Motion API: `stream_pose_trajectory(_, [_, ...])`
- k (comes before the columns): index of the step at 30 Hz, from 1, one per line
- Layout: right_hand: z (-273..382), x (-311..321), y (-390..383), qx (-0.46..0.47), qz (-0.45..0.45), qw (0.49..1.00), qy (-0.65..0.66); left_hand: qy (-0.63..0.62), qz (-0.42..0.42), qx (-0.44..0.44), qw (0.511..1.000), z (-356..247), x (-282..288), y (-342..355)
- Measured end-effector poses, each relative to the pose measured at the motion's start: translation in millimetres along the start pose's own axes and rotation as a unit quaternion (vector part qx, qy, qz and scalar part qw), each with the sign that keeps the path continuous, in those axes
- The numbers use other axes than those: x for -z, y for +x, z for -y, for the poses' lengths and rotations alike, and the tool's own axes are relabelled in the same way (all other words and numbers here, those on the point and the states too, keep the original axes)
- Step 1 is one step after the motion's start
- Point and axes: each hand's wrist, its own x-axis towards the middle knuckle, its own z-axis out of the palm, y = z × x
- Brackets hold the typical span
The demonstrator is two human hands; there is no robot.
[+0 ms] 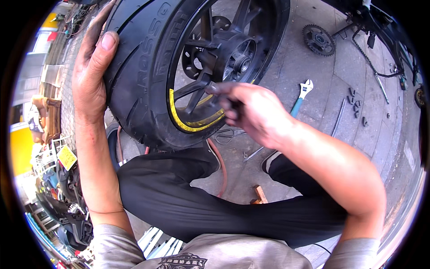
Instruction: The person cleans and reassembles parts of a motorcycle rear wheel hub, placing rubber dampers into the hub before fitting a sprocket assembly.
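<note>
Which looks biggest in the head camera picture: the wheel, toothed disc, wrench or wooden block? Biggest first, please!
1. Wheel, by far.
2. Toothed disc and wrench: too close to rank, since the wrench is partly hidden.
3. Wooden block, smallest.

Sprocket: dark and toothed, on the grey paving, upper right
Frame: dark, partly cut off, upper right corner
Adjustable wrench: silver head, teal handle, right of centre
Small parts: black, loosely clustered, further right
Rod: thin, slanting, just left of that cluster
Hose: reddish, curving, below centre
Block: wooden-looking, lower centre
Plate: yellow, tilted, left side
Slats: white, lower edge, left of centre
</note>
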Motion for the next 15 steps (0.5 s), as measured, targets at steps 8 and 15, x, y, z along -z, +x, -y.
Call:
stream_pose_trajectory(8, [-52,-56,72,0.107,0.082,0.947,0.293,-0.009,-0.044,-0.011,0.999,15,0,1])
stream_pose_trajectory(15, [-55,-52,89,0.112,0.104,0.936,0.316,-0.05,-0.06,0.041,0.996,25,10,-5])
